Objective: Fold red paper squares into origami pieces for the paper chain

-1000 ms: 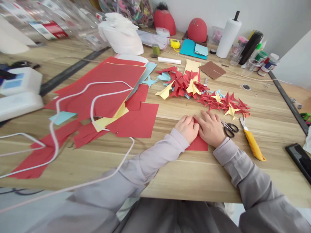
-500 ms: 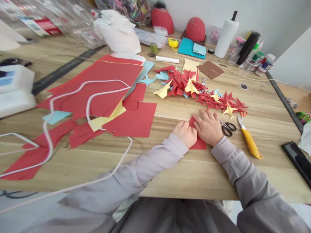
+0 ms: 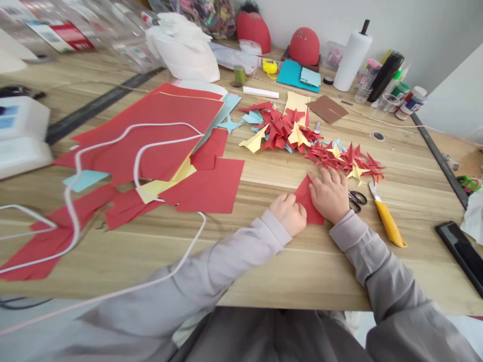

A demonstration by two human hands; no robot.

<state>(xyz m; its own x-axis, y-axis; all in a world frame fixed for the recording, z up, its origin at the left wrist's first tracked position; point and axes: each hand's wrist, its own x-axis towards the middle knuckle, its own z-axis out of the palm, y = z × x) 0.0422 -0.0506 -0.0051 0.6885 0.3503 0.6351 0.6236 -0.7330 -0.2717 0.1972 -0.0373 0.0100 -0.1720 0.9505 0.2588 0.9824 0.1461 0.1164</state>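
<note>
A small red paper [image 3: 306,195] lies on the wooden table between my two hands. My left hand [image 3: 289,213] is closed at its left edge, fingers curled on the paper. Across its right part rests my right hand [image 3: 330,193], fingers spread and pressing it flat. Black scissors [image 3: 357,200] lie just right of my right hand, partly covered by it. Farther right is a yellow-handled cutter [image 3: 391,223]. Beyond the hands, folded red paper stars [image 3: 279,129] and a few yellow ones are heaped in a long pile.
Large red sheets [image 3: 151,130] and red scraps [image 3: 215,186] cover the left, with a white cord [image 3: 77,201] across them. A black phone [image 3: 462,254] lies at the right edge. A white bottle [image 3: 352,60], paint bottles [image 3: 411,104] and brown paper [image 3: 327,109] stand or lie behind.
My right hand has shifted slightly right and away from my left hand, covering more of the scissors. More of the red paper shows between the hands, and it has turned a little.
</note>
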